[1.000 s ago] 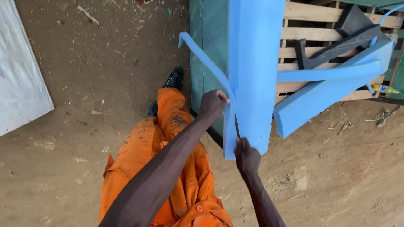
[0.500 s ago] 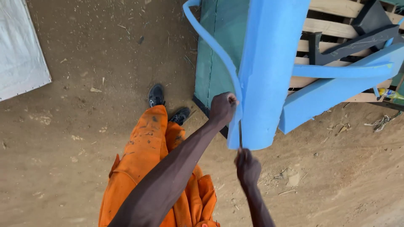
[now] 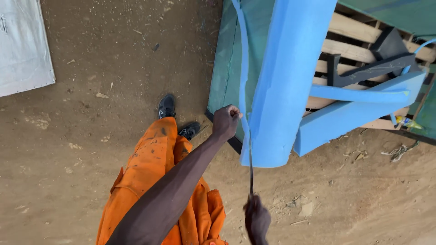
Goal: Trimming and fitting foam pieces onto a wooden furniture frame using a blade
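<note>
A thick blue foam slab (image 3: 288,77) stands on end over a wooden frame. A thin blue foam strip (image 3: 243,59) is peeling off its left edge. My left hand (image 3: 225,121) is closed on the lower end of that strip, beside the slab. My right hand (image 3: 256,218) sits lower, near the bottom of the view, gripping a long thin dark blade (image 3: 250,159) that runs up into the gap between strip and slab. My orange trousers (image 3: 154,181) and black shoes (image 3: 166,107) are below the left arm.
A wooden slat frame (image 3: 349,45) with a black bracket (image 3: 372,68) and more blue foam pieces (image 3: 359,106) lies at the right. A green panel (image 3: 227,63) stands behind the slab. A white sheet (image 3: 20,45) lies at the upper left on the dirt ground (image 3: 91,136).
The strip has come further off the slab. My right hand has dropped lower with the blade, and my left hand stays on the strip.
</note>
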